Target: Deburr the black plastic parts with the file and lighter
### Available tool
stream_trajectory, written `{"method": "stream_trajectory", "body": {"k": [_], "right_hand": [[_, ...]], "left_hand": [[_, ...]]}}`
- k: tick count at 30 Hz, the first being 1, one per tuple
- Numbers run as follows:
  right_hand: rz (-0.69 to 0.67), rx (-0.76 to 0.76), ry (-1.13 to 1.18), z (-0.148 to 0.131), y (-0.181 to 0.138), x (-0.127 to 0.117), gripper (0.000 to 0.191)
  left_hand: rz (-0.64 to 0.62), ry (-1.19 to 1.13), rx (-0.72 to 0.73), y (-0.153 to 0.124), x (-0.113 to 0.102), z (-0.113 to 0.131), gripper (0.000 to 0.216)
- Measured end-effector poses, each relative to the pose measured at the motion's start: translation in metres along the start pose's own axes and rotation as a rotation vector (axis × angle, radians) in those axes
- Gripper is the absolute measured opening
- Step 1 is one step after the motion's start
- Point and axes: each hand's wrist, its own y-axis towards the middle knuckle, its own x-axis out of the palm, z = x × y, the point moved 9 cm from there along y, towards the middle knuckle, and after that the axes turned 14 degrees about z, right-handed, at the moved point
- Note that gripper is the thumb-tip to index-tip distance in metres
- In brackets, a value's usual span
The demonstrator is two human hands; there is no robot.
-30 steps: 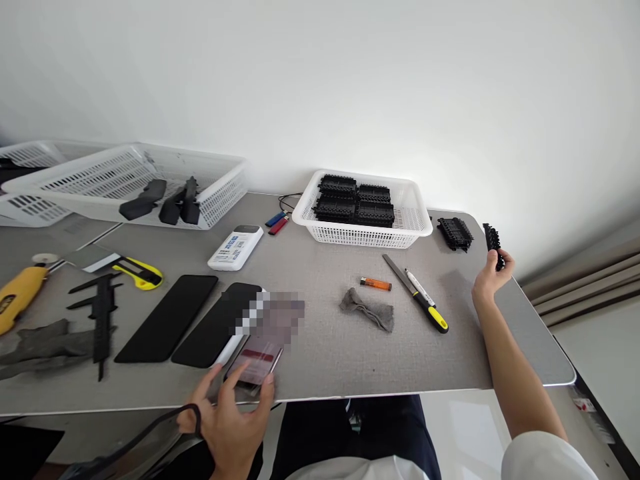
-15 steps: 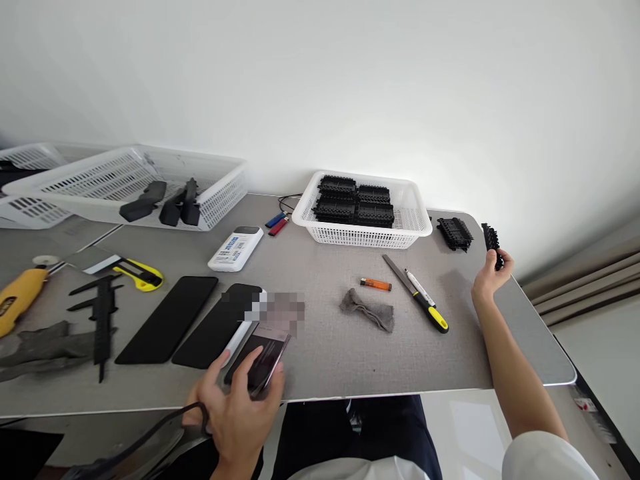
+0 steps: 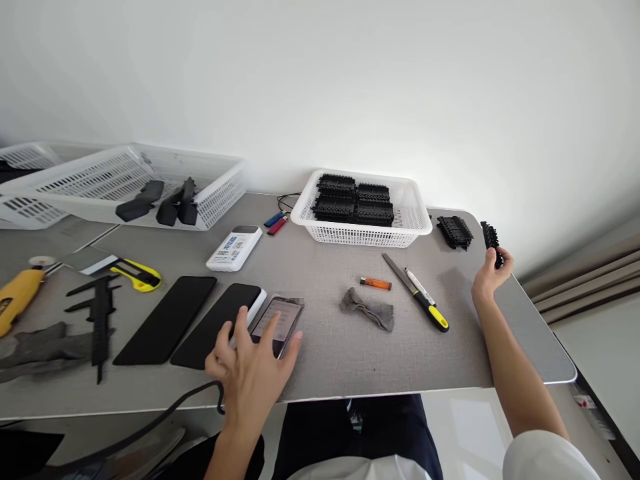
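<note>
My left hand [image 3: 256,370] is spread over a smartphone [image 3: 287,315] with a lit screen, near the table's front edge. One fingertip is at the screen; whether it touches I cannot tell. Off to the right, my right hand [image 3: 490,273] pinches a black toothed plastic piece [image 3: 491,233], held on edge above the table's right side. A similar black ribbed piece [image 3: 455,232] lies just left of it. Left of the phone are a black slab with a white side [image 3: 220,323] and a flat black slab [image 3: 167,320].
A white basket [image 3: 363,235] of black ribbed parts stands at the back. A grey cloth [image 3: 367,309], orange lighter [image 3: 376,283], file [image 3: 417,293] and marker [image 3: 420,287] lie mid-table. Leftward are a caliper [image 3: 101,327], yellow cutter [image 3: 140,275] and another basket [image 3: 220,197].
My left hand has moved up and right, from the phone's lower end to over its screen, with fingers spread. My right hand has stayed put with the black piece.
</note>
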Motion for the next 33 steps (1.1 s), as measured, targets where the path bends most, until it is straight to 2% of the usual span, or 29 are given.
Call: {"method": "stream_trajectory", "body": {"k": [4, 9, 15, 21, 25, 33], "right_hand": [[-0.004, -0.006, -0.016, -0.002, -0.001, 0.0, 0.038], [0.0, 0.014, 0.002, -0.003, -0.001, -0.001, 0.035], [-0.011, 0.002, -0.001, -0.004, -0.001, 0.0, 0.034], [-0.001, 0.006, -0.007, -0.002, 0.0, 0.0, 0.036], [0.001, 0.007, -0.008, -0.002, -0.001, 0.0, 0.037], [-0.004, 0.012, -0.036, -0.006, -0.002, 0.0, 0.04]], "left_hand": [[-0.057, 0.007, 0.005, 0.003, 0.007, 0.001, 0.048], [-0.069, -0.021, 0.043, 0.003, 0.01, 0.005, 0.049], [0.064, -0.055, -0.044, 0.001, -0.01, -0.004, 0.054], [0.102, -0.144, -0.033, -0.024, -0.019, -0.015, 0.049], [0.032, -0.184, -0.043, -0.033, -0.015, -0.016, 0.046], [-0.038, -0.207, -0.064, -0.032, -0.008, -0.015, 0.04]]}}
